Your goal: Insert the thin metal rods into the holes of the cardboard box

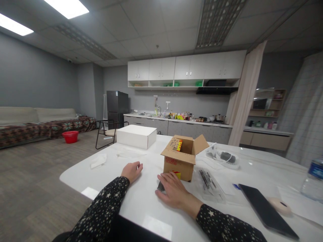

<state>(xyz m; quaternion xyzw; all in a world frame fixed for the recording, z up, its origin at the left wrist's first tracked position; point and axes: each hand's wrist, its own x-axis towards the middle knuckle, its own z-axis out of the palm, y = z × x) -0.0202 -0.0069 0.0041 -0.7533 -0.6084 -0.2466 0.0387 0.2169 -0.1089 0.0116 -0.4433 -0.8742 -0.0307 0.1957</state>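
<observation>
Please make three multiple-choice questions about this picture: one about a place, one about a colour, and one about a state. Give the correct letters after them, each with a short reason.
1. Where is the right hand?
A. inside the cardboard box
B. flat on the table, in front of the cardboard box
C. on the dark tablet

2. What colour is the basin on the floor by the sofa?
A. blue
B. red
C. white

3. What is the state of the cardboard box?
A. flaps open
B. taped shut
C. crushed flat

Answers:
1 B: the palm lies on the white table, over a small dark object, just before the box.
2 B: the basin is plainly red against the grey floor.
3 A: the top flaps stand open and printed packaging shows inside.
</observation>
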